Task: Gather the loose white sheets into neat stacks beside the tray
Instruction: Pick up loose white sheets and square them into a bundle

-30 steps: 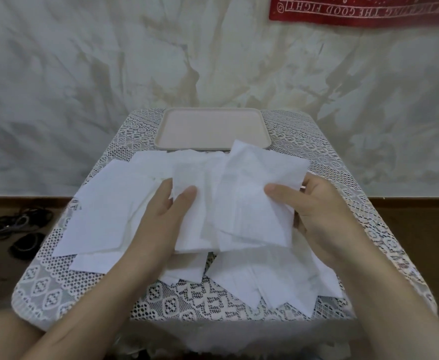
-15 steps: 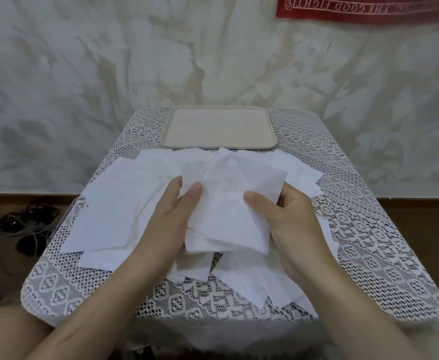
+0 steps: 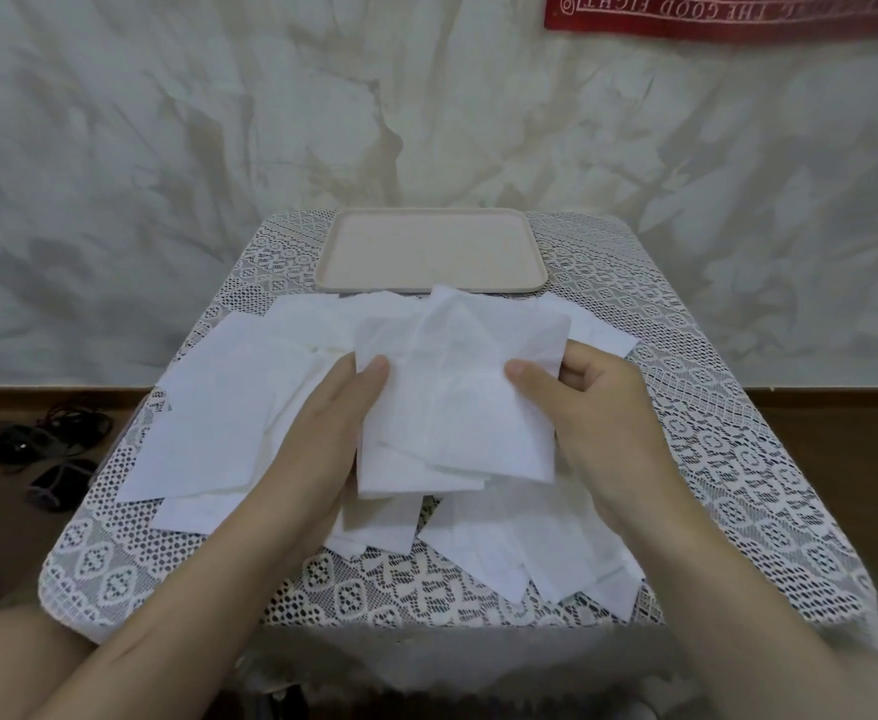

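Sheets of thin white paper form a small bundle (image 3: 457, 407) held just above the middle of the table (image 3: 738, 485), on the person's side of the tray (image 3: 431, 252). The left hand (image 3: 332, 423) grips its left edge with the thumb on top. The right hand (image 3: 598, 423) grips the right edge the same way, so both hands are clamped on the bundle with its width between them. The bundle's edges are not lined up, and corners stick out at top and bottom. More loose sheets (image 3: 218, 407) lie overlapping on the table under and around the hands. The pale rectangular tray sits at the table's far edge, the farthest sheets reaching its near rim. A lace cloth (image 3: 769, 553) covers the table. Behind it is a blotchy wall (image 3: 166, 148) with a red banner (image 3: 738, 13). Dark cords (image 3: 47, 449) lie on the floor at the left.
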### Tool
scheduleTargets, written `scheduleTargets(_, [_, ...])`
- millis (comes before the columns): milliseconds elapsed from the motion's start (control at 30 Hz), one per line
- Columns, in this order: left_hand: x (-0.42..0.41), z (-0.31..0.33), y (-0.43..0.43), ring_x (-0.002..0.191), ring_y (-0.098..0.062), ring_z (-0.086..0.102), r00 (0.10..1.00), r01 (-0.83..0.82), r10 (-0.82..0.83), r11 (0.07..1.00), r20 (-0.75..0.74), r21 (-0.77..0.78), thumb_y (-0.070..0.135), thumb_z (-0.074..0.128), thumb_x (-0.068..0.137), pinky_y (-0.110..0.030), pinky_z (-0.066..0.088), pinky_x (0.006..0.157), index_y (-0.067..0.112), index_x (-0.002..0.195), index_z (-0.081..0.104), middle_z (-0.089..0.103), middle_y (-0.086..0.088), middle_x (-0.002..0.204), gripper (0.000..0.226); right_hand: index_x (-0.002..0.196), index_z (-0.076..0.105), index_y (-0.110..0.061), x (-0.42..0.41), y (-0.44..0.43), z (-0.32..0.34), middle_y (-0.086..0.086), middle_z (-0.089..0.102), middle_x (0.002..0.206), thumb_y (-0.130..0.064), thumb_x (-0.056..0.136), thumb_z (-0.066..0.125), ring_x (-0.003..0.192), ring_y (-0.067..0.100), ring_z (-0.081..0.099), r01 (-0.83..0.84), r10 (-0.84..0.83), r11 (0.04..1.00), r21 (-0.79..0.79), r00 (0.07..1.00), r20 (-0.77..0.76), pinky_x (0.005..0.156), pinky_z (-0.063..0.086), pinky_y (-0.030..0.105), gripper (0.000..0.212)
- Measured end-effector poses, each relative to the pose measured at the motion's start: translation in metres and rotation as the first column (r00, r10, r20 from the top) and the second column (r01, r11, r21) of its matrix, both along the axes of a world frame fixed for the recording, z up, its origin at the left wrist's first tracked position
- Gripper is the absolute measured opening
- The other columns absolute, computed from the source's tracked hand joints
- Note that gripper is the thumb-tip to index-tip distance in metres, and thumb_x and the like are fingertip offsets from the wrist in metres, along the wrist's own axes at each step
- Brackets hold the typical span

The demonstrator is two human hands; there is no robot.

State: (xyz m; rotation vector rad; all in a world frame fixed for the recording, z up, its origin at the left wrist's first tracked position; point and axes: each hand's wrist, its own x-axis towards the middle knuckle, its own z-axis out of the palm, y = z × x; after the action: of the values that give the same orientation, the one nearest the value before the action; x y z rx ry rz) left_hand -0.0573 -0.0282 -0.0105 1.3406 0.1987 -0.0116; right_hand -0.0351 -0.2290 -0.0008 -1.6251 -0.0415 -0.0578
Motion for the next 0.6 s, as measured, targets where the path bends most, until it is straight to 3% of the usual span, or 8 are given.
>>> scheduleTargets(100, [0.000, 0.000, 0.001, 0.135, -0.009, 0.059, 1.000, 0.003, -0.003, 1.000, 0.001, -0.007, 0.063, 0.073, 0.087, -0.045, 0.041, 0.120, 0.032, 0.153, 0.051, 0.061, 0.018, 0.147, 0.076, 0.098, 0.077, -0.010, 0.000, -0.007, 0.008, 0.005, 0.080, 0.091, -0.014, 0.095, 0.071, 0.089, 0.030, 0.077, -0.068, 0.067, 0.997, -0.042, 0.997, -0.027, 0.088, 0.059, 0.057, 0.009])
scheduleTargets(133, [0.001, -0.001, 0.002, 0.139, -0.010, 0.054, 1.000, -0.003, 0.003, 1.000, 0.015, -0.017, 0.063, 0.073, 0.088, -0.045, 0.037, 0.123, 0.031, 0.159, 0.043, 0.054, 0.018, 0.154, 0.084, 0.098, 0.078, -0.009, -0.001, -0.007, 0.009, 0.006, 0.080, 0.090, -0.015, 0.095, 0.071, 0.089, 0.032, 0.077, -0.091, 0.089, 0.994, -0.052, 0.995, -0.044, 0.086, 0.059, 0.057, 0.010])
scheduleTargets(200, [-0.001, 0.003, 0.000, 0.143, -0.007, 0.049, 0.999, -0.032, 0.032, 0.999, 0.018, -0.011, 0.059, 0.069, 0.093, -0.042, 0.034, 0.124, 0.029, 0.163, 0.034, 0.046, 0.020, 0.158, 0.084, 0.096, 0.077, -0.006, -0.002, -0.002, 0.008, 0.011, 0.079, 0.090, -0.017, 0.095, 0.071, 0.089, 0.038, 0.075, -0.103, 0.099, 0.991, -0.089, 0.994, -0.050, 0.084, 0.058, 0.060, 0.013])
scheduleTargets(333, [-0.002, 0.002, 0.002, 0.130, 0.007, 0.055, 0.998, 0.003, -0.005, 1.000, 0.061, 0.017, 0.063, 0.066, 0.094, -0.034, 0.037, 0.119, 0.036, 0.152, 0.047, 0.059, 0.028, 0.141, 0.066, 0.092, 0.075, -0.005, -0.001, 0.009, 0.006, 0.013, 0.078, 0.089, -0.020, 0.093, 0.073, 0.090, 0.039, 0.073, -0.056, 0.054, 0.992, -0.113, 0.998, -0.023, 0.083, 0.057, 0.058, 0.015])
scheduleTargets(433, [-0.002, 0.000, 0.004, 0.137, -0.004, 0.056, 0.995, 0.063, -0.067, 0.996, 0.070, 0.060, 0.075, 0.064, 0.088, -0.045, 0.038, 0.121, 0.035, 0.152, 0.051, 0.061, 0.020, 0.147, 0.077, 0.093, 0.073, -0.007, 0.001, 0.013, 0.007, 0.008, 0.078, 0.085, -0.019, 0.092, 0.075, 0.085, 0.033, 0.074, -0.031, 0.029, 0.994, -0.107, 0.999, -0.014, 0.079, 0.059, 0.051, 0.013])
scheduleTargets(533, [-0.003, 0.000, 0.000, 0.118, 0.003, 0.067, 0.989, 0.096, -0.109, 0.987, 0.098, 0.127, 0.057, 0.055, 0.103, -0.037, 0.048, 0.107, 0.039, 0.132, 0.062, 0.073, 0.026, 0.123, 0.035, 0.092, 0.069, -0.012, 0.002, 0.016, 0.005, 0.004, 0.078, 0.081, -0.021, 0.090, 0.076, 0.081, 0.029, 0.075, -0.032, 0.029, 0.993, -0.110, 0.999, -0.027, 0.078, 0.059, 0.051, 0.011])
scheduleTargets(600, [-0.001, -0.004, 0.001, 0.109, -0.002, 0.073, 0.989, 0.102, -0.116, 0.983, 0.088, 0.152, 0.041, 0.054, 0.106, -0.036, 0.054, 0.097, 0.036, 0.129, 0.062, 0.077, 0.020, 0.116, 0.025, 0.090, 0.068, -0.015, 0.003, 0.018, 0.002, 0.002, 0.078, 0.080, -0.023, 0.090, 0.076, 0.080, 0.027, 0.075, -0.040, 0.038, 0.992, -0.121, 0.999, -0.025, 0.078, 0.059, 0.051, 0.012])
